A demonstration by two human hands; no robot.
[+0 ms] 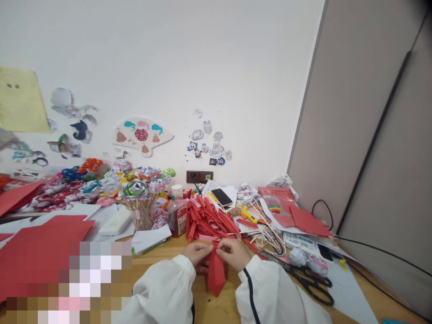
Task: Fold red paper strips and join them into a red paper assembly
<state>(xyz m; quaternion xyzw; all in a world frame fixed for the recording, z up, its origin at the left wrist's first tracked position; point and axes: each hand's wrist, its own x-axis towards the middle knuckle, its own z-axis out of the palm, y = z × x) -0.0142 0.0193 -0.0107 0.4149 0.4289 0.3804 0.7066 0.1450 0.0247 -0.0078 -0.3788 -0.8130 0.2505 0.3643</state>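
Between my two hands is a folded red paper strip (216,275), its wide pointed end hanging down toward me over the table. My left hand (197,254) pinches its upper part from the left. From the right, my right hand (232,253) is closed on the same upper part, with thumb and fingertips near those of the left. Just beyond my hands lies a heap of folded red paper strips (205,216). Some of my left fingers are hidden behind the paper.
A bottle of dark red liquid (177,211) stands left of the heap, near a cup of sticks (140,216). Red paper sheets (43,252) lie at left. Black-handled scissors (313,283), a yellow glue gun (248,213) and a phone (222,197) are at right.
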